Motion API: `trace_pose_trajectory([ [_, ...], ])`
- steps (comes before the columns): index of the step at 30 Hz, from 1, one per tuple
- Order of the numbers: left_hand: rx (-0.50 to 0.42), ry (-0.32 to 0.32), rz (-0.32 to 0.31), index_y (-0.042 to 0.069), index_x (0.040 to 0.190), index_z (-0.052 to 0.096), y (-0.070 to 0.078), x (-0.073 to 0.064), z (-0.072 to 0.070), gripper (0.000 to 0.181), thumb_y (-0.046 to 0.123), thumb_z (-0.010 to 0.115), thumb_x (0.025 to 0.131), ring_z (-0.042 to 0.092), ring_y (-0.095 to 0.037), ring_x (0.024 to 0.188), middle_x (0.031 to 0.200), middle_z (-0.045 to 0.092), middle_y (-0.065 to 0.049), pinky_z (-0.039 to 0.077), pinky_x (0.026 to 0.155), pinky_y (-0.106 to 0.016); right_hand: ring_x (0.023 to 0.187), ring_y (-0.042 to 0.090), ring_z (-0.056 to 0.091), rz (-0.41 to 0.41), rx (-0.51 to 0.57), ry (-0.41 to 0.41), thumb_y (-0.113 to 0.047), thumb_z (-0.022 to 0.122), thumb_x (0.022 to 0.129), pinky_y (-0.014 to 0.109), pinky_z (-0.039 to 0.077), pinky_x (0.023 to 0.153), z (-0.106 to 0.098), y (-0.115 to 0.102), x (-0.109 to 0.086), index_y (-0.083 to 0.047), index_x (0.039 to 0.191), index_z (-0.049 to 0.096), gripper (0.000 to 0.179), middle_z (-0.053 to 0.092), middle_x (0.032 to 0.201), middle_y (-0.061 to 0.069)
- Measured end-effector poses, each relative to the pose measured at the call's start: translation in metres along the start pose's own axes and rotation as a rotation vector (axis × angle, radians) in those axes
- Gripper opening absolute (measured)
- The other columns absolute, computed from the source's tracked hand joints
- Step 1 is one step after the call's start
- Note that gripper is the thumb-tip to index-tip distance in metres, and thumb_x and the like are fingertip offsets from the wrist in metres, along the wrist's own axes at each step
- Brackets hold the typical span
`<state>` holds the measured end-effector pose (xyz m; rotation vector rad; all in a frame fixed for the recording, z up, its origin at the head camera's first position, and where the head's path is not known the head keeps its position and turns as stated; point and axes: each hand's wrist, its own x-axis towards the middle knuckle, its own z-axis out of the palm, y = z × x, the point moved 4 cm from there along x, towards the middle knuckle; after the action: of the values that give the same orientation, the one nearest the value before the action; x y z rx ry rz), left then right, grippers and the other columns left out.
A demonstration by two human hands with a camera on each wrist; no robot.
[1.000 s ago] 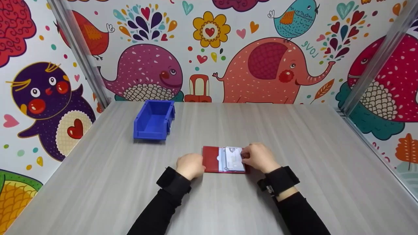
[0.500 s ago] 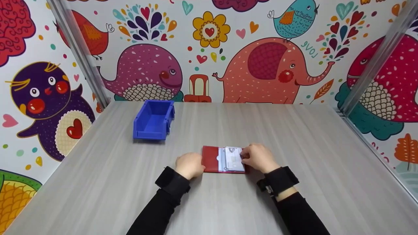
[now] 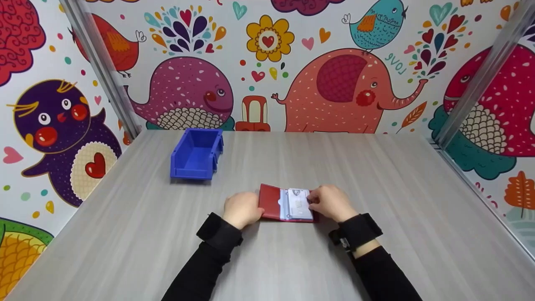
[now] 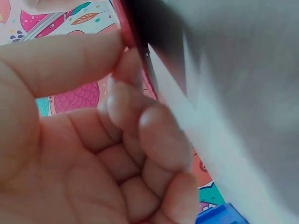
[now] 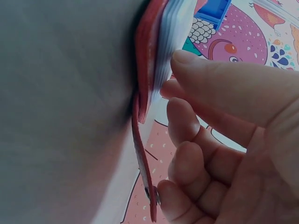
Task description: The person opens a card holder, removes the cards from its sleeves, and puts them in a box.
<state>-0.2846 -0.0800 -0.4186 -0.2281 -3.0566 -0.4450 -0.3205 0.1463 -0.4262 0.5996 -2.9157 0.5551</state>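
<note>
A red card holder lies spread on the table, its clear sleeves showing a white printed card on the right half. My left hand pinches the edge of the left cover, which tilts up off the table. In the left wrist view, thumb and forefinger close on the red cover while the other fingers curl loosely. My right hand is at the right edge, its thumb and forefinger on the stacked sleeves. A red strap with a metal snap extends from the holder beside the other fingertips.
A blue plastic bin stands at the back left of the grey table. Walls with cartoon animals enclose the back and sides, with metal posts at the corners.
The card holder's left cover has risen from lying flat to a slight tilt, with my left hand lifting a little. My right hand stays at the sleeves with hardly any movement.
</note>
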Motion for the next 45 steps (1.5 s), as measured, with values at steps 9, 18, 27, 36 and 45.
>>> trace_pose_trajectory([
  [9,0.004,0.128,0.024,0.008,0.080,0.067,0.013,-0.001,-0.008,0.021,0.027,0.076,0.084,0.066,-0.032,0.078,0.080,0.069,-0.008,0.045,0.071,-0.044,0.071,0.019,0.055,0.004,-0.003,-0.002,-0.011,0.082,0.076,0.040,0.048,0.068,0.000,0.000,0.000,-0.008,0.091,0.078,0.016,0.067,0.082,0.004],
  [18,-0.034,0.250,0.132,0.012,0.064,0.056,0.031,0.001,-0.014,0.029,0.023,0.074,0.084,0.065,-0.030,0.071,0.065,0.060,-0.003,0.045,0.066,-0.043,0.078,0.024,0.061,0.018,0.003,-0.005,-0.012,0.082,0.077,0.043,0.050,0.072,0.001,0.000,0.000,-0.007,0.094,0.079,0.018,0.070,0.088,0.007],
  [27,-0.076,0.252,0.189,0.011,0.062,0.057,0.047,0.010,-0.008,0.025,0.017,0.070,0.082,0.063,-0.029,0.068,0.069,0.063,-0.004,0.045,0.062,-0.043,0.073,0.021,0.057,0.009,0.015,-0.003,-0.008,0.080,0.076,0.040,0.049,0.069,0.001,0.001,0.000,-0.008,0.088,0.077,0.012,0.069,0.088,0.005],
  [36,-0.050,0.227,0.233,0.012,0.053,0.046,0.058,0.013,0.002,0.033,0.010,0.066,0.080,0.061,-0.025,0.062,0.061,0.058,-0.003,0.045,0.057,-0.042,0.071,0.019,0.056,0.018,0.022,-0.009,-0.008,0.080,0.078,0.041,0.049,0.069,0.001,0.001,0.000,-0.008,0.087,0.077,0.010,0.068,0.085,0.005],
  [45,-0.095,0.150,0.190,0.014,0.053,0.043,0.056,0.021,0.013,0.033,0.009,0.064,0.078,0.060,-0.026,0.061,0.061,0.058,-0.003,0.045,0.058,-0.043,0.078,0.022,0.062,0.032,0.026,-0.024,-0.010,0.081,0.079,0.043,0.051,0.074,0.002,0.001,0.000,-0.007,0.096,0.079,0.018,0.071,0.091,0.007],
])
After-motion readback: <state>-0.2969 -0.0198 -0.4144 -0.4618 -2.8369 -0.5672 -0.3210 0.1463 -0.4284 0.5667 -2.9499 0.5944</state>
